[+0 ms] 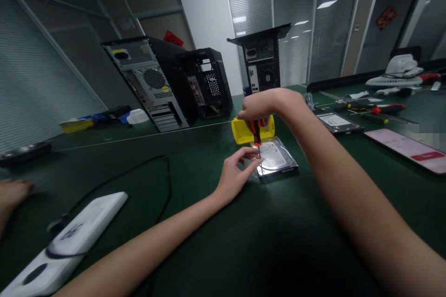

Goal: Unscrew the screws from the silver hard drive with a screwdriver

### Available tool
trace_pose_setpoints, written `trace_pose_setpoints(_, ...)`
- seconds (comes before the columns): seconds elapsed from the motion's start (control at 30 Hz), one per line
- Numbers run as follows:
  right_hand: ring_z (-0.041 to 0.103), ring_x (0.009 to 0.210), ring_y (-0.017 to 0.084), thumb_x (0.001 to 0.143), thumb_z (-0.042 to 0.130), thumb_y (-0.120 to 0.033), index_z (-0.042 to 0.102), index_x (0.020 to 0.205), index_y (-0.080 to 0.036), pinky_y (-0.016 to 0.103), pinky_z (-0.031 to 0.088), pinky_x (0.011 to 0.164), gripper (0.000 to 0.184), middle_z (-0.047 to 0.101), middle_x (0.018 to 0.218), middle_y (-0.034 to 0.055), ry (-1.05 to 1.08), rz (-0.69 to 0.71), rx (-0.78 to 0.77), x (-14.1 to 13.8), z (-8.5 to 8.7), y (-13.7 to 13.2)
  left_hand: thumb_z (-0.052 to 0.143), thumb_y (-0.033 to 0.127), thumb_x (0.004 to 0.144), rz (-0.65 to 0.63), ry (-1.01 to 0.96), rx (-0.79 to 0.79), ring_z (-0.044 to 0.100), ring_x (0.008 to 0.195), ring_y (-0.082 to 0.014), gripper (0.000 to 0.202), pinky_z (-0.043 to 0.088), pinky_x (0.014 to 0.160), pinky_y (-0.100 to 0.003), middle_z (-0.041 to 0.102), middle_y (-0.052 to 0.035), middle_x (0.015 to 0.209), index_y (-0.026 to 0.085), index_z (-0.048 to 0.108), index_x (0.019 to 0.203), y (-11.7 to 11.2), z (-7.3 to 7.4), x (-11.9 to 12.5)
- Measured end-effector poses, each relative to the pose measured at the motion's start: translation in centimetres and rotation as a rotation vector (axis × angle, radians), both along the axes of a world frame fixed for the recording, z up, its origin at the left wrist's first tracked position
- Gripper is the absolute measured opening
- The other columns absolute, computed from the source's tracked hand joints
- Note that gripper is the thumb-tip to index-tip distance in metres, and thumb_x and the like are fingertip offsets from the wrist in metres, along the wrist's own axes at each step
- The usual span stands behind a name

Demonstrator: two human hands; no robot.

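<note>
A silver hard drive (277,155) lies label up on the dark green table in front of me. My right hand (257,106) grips the red and black handle of a screwdriver (257,135) from above. The screwdriver stands upright, its tip down at the near left corner of the drive. With thumb and fingertips, my left hand (237,171) pinches around the thin shaft, low down near the drive. Just behind the drive is a yellow plastic case (242,132), partly covered by my right hand.
Computer towers (153,79) stand at the back. To the right lie a second hard drive (336,122), a pink phone (407,148) and several tools (388,109). A white power strip (80,232) with a black cable is front left, near another person's hand (14,195).
</note>
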State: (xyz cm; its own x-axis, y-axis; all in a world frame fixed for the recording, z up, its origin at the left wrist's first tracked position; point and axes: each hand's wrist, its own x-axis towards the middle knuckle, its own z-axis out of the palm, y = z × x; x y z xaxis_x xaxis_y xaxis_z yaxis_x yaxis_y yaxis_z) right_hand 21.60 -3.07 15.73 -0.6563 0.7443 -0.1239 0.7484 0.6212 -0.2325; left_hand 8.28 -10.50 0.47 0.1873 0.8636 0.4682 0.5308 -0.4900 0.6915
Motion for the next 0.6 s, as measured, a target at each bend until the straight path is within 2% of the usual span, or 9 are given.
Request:
trace_pose_setpoints(0.13,0.060,0.059,0.018,0.080,0.041,-0.054,0.065,0.098,-0.007,0.031,0.046,0.054,0.056,0.064,0.075,0.0127,0.047,0.060,0.120,-1.1,0.0,-0.5,0.066,0.036,0.076,-0.009,-0.065,-0.043,0.063,0.081,-0.0170,0.025,0.049,0.074,-0.029,0.068,-0.0056,0.090,0.014,0.064,0.090,0.6,-0.4,-0.3)
trace_pose_setpoints(0.23,0.061,0.061,0.020,0.082,0.037,-0.057,0.062,0.104,-0.007,0.033,0.046,0.055,0.060,0.064,0.081,0.0139,0.076,0.117,0.074,-0.2,0.3,-1.1,0.065,0.037,0.076,-0.035,-0.102,-0.099,0.064,0.078,-0.0170,0.026,0.052,0.074,-0.030,0.068,-0.0062,0.087,0.013,0.064,0.087,0.8,-0.6,-0.4)
trace_pose_setpoints(0.3,0.061,0.063,0.018,0.086,0.035,-0.051,0.059,0.109,-0.009,0.031,0.046,0.053,0.053,0.064,0.092,0.0135,0.123,0.177,-0.018,1.1,0.5,-1.5,0.065,0.036,0.077,-0.055,-0.107,-0.122,0.065,0.078,-0.0168,0.025,0.053,0.074,-0.029,0.068,-0.0063,0.088,0.013,0.065,0.086,0.8,-0.6,-0.4)
trace_pose_setpoints(0.33,0.062,0.067,0.016,0.085,0.040,-0.044,0.057,0.111,-0.011,0.028,0.047,0.054,0.045,0.063,0.098,0.0125,0.153,0.220,-0.058,1.9,0.6,-1.7,0.064,0.035,0.077,-0.063,-0.104,-0.125,0.065,0.079,-0.0166,0.024,0.053,0.074,-0.029,0.068,-0.0061,0.088,0.013,0.065,0.086,0.8,-0.5,-0.4)
trace_pose_setpoints(0.43,0.062,0.081,0.011,0.080,0.053,-0.026,0.056,0.110,-0.014,0.022,0.049,0.069,0.032,0.060,0.111,0.0085,0.236,0.405,-0.129,3.9,0.5,-2.0,0.063,0.033,0.079,-0.077,-0.088,-0.112,0.065,0.082,-0.0159,0.020,0.053,0.075,-0.027,0.068,-0.0050,0.089,0.014,0.066,0.086,0.7,-0.4,-0.5)
trace_pose_setpoints(0.5,0.061,0.085,0.010,0.080,0.054,-0.023,0.055,0.112,-0.014,0.021,0.049,0.072,0.033,0.059,0.114,0.0077,0.267,0.415,-0.186,4.7,0.3,-2.1,0.062,0.033,0.080,-0.081,-0.081,-0.105,0.065,0.082,-0.0156,0.020,0.053,0.075,-0.027,0.068,-0.0046,0.090,0.015,0.066,0.086,0.7,-0.3,-0.5)
trace_pose_setpoints(0.6,0.061,0.090,0.010,0.081,0.054,-0.021,0.050,0.118,-0.015,0.020,0.050,0.073,0.038,0.057,0.118,0.0077,0.300,0.350,-0.265,5.4,0.1,-2.2,0.060,0.033,0.081,-0.095,-0.073,-0.114,0.064,0.082,-0.0158,0.021,0.053,0.076,-0.028,0.067,-0.0054,0.092,0.014,0.065,0.088,0.7,-0.4,-0.5)
